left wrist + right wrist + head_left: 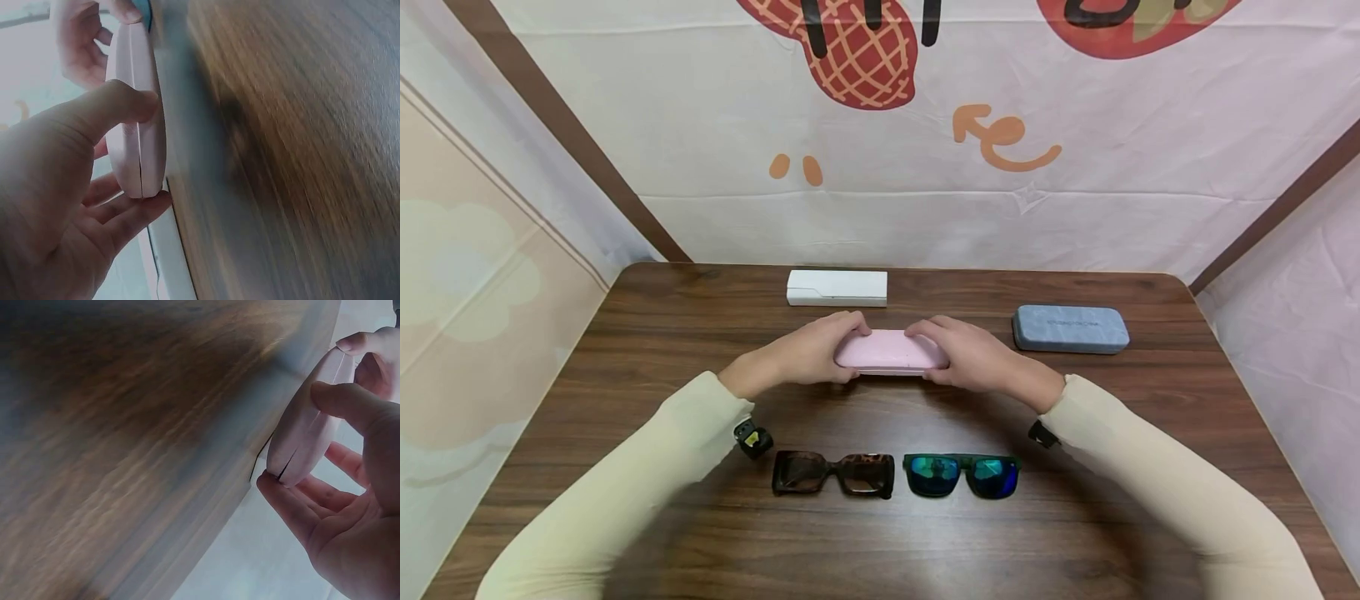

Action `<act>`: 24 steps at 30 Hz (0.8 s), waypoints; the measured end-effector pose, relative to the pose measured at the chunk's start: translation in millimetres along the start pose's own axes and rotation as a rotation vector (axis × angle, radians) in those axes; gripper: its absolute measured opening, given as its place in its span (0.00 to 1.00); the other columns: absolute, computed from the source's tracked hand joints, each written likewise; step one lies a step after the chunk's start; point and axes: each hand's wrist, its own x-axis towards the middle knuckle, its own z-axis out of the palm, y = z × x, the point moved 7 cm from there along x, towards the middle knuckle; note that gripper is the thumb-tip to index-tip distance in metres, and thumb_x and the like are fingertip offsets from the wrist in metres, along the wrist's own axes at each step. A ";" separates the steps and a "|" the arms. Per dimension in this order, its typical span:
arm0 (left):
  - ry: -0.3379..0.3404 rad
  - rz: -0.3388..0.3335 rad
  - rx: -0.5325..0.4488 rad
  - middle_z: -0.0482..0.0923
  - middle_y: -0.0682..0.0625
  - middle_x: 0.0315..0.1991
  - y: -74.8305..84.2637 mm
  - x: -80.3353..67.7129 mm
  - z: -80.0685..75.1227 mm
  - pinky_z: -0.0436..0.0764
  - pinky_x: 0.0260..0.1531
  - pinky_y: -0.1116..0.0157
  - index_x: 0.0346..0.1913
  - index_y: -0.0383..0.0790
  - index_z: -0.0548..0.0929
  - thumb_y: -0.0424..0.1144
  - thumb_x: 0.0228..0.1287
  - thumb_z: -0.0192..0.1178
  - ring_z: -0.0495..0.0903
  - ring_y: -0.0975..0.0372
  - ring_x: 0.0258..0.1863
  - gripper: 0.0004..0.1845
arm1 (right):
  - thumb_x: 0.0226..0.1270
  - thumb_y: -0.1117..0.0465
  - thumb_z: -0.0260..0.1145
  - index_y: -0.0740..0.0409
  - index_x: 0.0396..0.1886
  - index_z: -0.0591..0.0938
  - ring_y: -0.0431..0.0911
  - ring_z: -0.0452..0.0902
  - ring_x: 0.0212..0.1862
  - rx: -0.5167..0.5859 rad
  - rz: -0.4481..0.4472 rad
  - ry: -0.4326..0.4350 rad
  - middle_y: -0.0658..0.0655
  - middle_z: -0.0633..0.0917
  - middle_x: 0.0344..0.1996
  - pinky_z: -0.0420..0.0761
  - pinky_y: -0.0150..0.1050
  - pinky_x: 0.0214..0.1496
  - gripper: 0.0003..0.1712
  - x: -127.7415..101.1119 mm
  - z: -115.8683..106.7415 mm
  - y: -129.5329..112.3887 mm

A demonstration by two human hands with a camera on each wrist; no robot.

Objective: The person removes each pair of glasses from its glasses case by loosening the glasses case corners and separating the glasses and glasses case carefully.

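Both hands grip a pink glasses case (891, 350) by its two ends, near the middle of the table. My left hand (816, 348) has its thumb on the near side and fingers round the left end. On the right end, my right hand (970, 353) holds it the same way. In the left wrist view the pink case (134, 150) shows a thin seam running along its edge, lid closed. The right wrist view shows the seam too, with the right thumb (340, 400) pressed on the side. Wood grain lies below the case in both wrist views.
A white case (837, 289) lies at the back, behind the left hand. To the right is a blue case (1070, 328). Closer to me lie tortoiseshell glasses (833, 475) and sunglasses with blue-green lenses (961, 476). A printed cloth (925, 225) hangs behind the wooden table (647, 350).
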 end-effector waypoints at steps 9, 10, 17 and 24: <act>0.080 -0.018 -0.084 0.78 0.39 0.57 -23.1 -7.8 -13.1 0.75 0.57 0.51 0.56 0.33 0.76 0.29 0.53 0.74 0.77 0.50 0.55 0.27 | 0.66 0.56 0.75 0.54 0.69 0.73 0.53 0.78 0.56 -0.001 -0.037 -0.008 0.62 0.78 0.60 0.78 0.50 0.57 0.34 26.1 1.9 -9.9; 0.084 -0.022 -0.095 0.78 0.39 0.57 -25.9 -9.1 -13.7 0.75 0.57 0.50 0.56 0.33 0.76 0.29 0.53 0.74 0.77 0.50 0.56 0.27 | 0.66 0.56 0.75 0.54 0.69 0.73 0.53 0.78 0.57 -0.002 -0.035 -0.011 0.63 0.78 0.60 0.78 0.50 0.58 0.34 28.7 2.4 -10.8; 0.109 -0.050 -0.130 0.78 0.39 0.58 -41.8 -16.6 -18.7 0.75 0.56 0.49 0.57 0.32 0.77 0.27 0.53 0.74 0.77 0.49 0.55 0.27 | 0.66 0.55 0.74 0.54 0.71 0.73 0.53 0.77 0.60 -0.031 -0.015 -0.040 0.62 0.77 0.62 0.76 0.49 0.61 0.35 45.0 8.0 -16.6; 0.102 -0.098 -0.142 0.77 0.39 0.59 -57.5 -24.3 -22.9 0.75 0.57 0.48 0.60 0.34 0.77 0.28 0.56 0.73 0.76 0.49 0.57 0.28 | 0.67 0.55 0.74 0.53 0.71 0.71 0.52 0.76 0.60 -0.041 0.002 -0.054 0.62 0.77 0.61 0.76 0.48 0.62 0.36 61.0 14.0 -21.4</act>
